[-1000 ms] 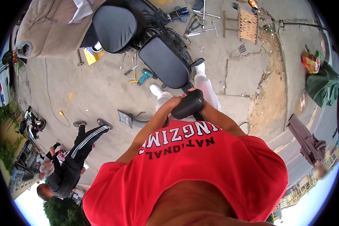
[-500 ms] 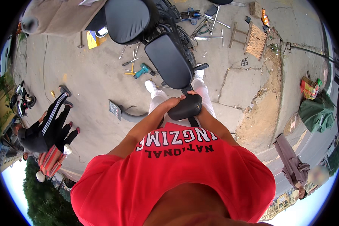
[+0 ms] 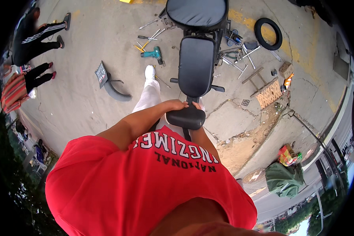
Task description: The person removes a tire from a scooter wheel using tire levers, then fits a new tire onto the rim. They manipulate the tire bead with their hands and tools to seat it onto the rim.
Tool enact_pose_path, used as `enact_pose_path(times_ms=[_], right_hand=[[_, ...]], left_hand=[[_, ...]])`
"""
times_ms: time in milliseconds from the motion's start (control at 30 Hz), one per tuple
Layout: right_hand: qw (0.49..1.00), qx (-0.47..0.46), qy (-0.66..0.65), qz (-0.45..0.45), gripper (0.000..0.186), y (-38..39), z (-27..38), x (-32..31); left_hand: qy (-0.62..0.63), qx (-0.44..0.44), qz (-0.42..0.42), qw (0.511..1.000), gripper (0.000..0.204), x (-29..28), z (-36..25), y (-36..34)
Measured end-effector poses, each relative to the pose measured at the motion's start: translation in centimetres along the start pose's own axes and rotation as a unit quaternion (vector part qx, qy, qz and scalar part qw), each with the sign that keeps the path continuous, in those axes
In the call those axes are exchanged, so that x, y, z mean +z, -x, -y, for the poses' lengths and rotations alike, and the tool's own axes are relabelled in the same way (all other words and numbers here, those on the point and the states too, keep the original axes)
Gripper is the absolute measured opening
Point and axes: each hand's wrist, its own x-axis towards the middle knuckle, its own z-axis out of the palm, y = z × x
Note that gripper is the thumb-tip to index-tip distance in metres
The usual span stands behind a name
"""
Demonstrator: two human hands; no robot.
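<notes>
I hold a padded black backrest (image 3: 185,118) with both hands, just below the long black seat (image 3: 196,65) of a two-wheeler, with a broader black seat (image 3: 196,11) beyond. The fingers of my left hand (image 3: 177,105) curl over the backrest's upper edge. My right hand (image 3: 196,105) is partly hidden behind it, its fingertips beside the connecting bar. Left of the seat lie a teal cordless drill (image 3: 150,54) and screwdrivers. Wrenches and pliers (image 3: 234,54) lie to its right.
A loose mudguard with plate (image 3: 118,91) is at left, below two standing people (image 3: 31,35). A tyre (image 3: 278,37), wooden folding stool (image 3: 268,94) and cracked concrete edge are on the right. Lower right are bags (image 3: 288,155) and a green tarp (image 3: 283,179).
The whole view has turned: the seat now stands more upright in it, the people appear higher at left, and the tyre has come into sight. Both hands stay on the backrest.
</notes>
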Motion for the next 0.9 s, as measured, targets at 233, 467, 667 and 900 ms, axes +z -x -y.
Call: enact_pose_path(times_ms=[233, 467, 667, 900], right_hand=[[0.948, -0.084, 0.200, -0.235, 0.035, 0.4, -0.9, 1.7], [0.898, -0.063, 0.304, -0.311, 0.041, 0.5, -1.9, 4.3], [0.916, -0.039, 0.257, -0.306, 0.042, 0.0, -1.2, 3.2], [0.959, -0.065, 0.129, -0.244, 0.038, -1.1, -2.2, 3.2]], left_hand=[[-0.078, 0.025, -0.061, 0.995, 0.057, 0.8, -1.3, 2.5], [-0.068, 0.040, -0.030, 0.996, 0.052, 0.7, -1.2, 1.5], [-0.071, 0.044, -0.060, 0.995, 0.052, 0.9, -0.5, 1.3], [-0.088, 0.031, -0.040, 0.995, 0.063, -0.8, -0.4, 2.9]])
